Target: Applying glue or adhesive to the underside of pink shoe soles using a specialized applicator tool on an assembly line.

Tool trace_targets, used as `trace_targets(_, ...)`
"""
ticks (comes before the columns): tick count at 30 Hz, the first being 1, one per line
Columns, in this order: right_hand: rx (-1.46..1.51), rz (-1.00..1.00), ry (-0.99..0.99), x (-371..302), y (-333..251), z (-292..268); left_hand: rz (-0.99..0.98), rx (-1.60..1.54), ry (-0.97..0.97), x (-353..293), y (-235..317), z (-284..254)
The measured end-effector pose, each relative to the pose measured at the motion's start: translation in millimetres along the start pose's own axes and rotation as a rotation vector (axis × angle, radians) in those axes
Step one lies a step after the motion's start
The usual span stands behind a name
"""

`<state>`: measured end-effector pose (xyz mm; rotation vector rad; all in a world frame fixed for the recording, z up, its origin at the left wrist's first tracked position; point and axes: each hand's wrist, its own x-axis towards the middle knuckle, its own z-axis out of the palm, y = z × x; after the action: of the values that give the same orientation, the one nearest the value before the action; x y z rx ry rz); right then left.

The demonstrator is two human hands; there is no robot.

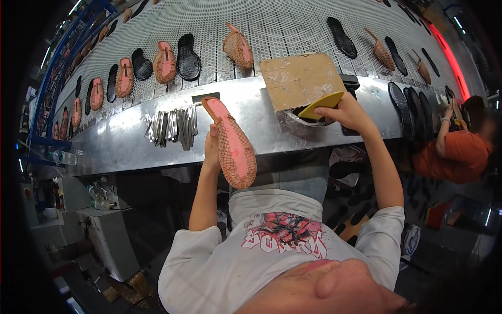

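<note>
My left hand (212,149) is closed on a woven tan shoe upper (244,141), holding it upright over the bench's front edge. Its pink underside shows, and a tan strap rises at its top end. In my right hand (349,112) is a flat yellow tool (325,104), pinched with the thumb on top. The tool's far end dips toward the dark opening of a round container (309,123). A worn piece of cardboard (298,78) with whitish smears covers most of that container. What lies inside it is hidden.
A metal bench ledge (125,149) borders a white mesh conveyor (287,31) carrying several woven uppers (238,47) and black soles (189,57). Thin metal strips (172,128) are heaped on the ledge at left. More soles (413,107) lie at right, near a co-worker in orange (455,152).
</note>
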<state>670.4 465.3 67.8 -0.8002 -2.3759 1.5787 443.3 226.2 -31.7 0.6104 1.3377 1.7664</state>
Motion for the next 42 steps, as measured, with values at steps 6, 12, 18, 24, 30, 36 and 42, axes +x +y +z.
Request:
trace_targets(6, 0.076, 0.078, 0.003, 4, 7, -1, -0.022, 0.058, -0.054, 1, -7, -2)
trace_targets(12, 0.298, 0.166, -0.005, 9, 19, -16, -0.051, -0.072, -0.01, 5, -9, 4)
trace_targets(18, 0.867, 0.2, 0.034, -6, -3, -27, -0.093, -0.435, -0.034, 9, -14, -2)
trace_targets(24, 1.116, -0.041, 0.315, -28, -47, 25, -0.331, -0.89, -0.113, 0, -11, 4)
trace_targets(30, 0.715, -0.233, 0.275, -53, -48, 101, -0.344, -0.556, -0.128, -18, 22, 54)
trace_targets(36, -0.062, -0.579, 0.151, -55, -70, 101, -0.262, -0.451, -0.182, -27, 27, 61)
trace_targets(42, -0.13, -0.696, 0.153, -53, -68, 91, -0.243, -0.4, -0.222, -25, 18, 64)
